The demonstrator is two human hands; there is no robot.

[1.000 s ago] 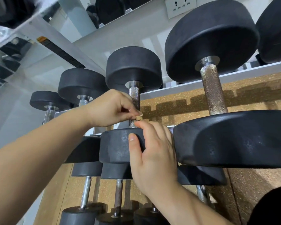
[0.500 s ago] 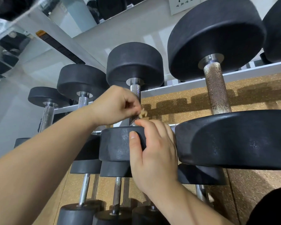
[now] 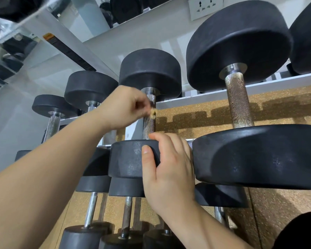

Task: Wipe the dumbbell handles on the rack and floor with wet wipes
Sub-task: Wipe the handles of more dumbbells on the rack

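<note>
Black dumbbells with knurled steel handles lie across a white rack [image 3: 258, 88]. My left hand [image 3: 122, 106] pinches a small crumpled tan wipe [image 3: 153, 113] against the left side of the middle dumbbell's handle [image 3: 149, 123], about halfway up it. My right hand [image 3: 167, 169] grips the near black head [image 3: 127, 159] of that same dumbbell, thumb on its front face, fingers over its top edge.
A larger dumbbell [image 3: 239, 106] lies right beside my right hand. Smaller dumbbells [image 3: 90, 90] sit to the left. More dumbbells [image 3: 126, 212] lie on the lower tier. Speckled tan floor mats [image 3: 285, 108] show behind. A wall socket [image 3: 206, 7] sits above.
My left hand has slid the wipe up the middle handle, away from the near head. My right hand has kept its grip on that head.
</note>
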